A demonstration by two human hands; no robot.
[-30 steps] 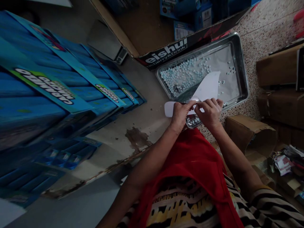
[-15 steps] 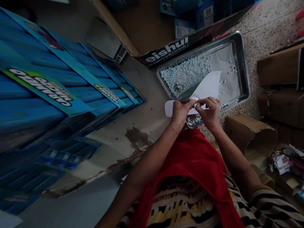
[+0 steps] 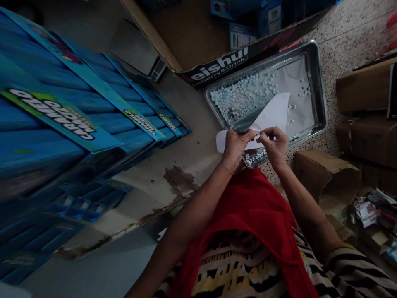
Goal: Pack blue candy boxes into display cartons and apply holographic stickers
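My left hand (image 3: 236, 144) is closed on a white paper sheet (image 3: 276, 111), its thumb and fingertips pinched near the sheet's middle. My right hand (image 3: 275, 145) meets it there, fingers curled and pressed together over the same sheet. Whatever tiny thing sits between the fingertips is too small to make out. The sheet bends, one part rising to the upper right and another sticking out left of my left hand. Beneath both hands lies a metal tray (image 3: 322, 99) with many small pale-blue and white round pellets (image 3: 229, 99), densest on its left side.
A large cardboard box (image 3: 214, 68) with blue packs (image 3: 242, 37) inside stands behind the tray. Stacked blue cartons (image 3: 62, 111) fill the left, near a small scale (image 3: 136, 47). More brown boxes (image 3: 325, 169) stand at the right, beside loose wrappers (image 3: 369, 213).
My right hand's fingers have shifted slightly at the pinch point, knuckles bending more. The left hand and the paper sheet stay nearly in place.
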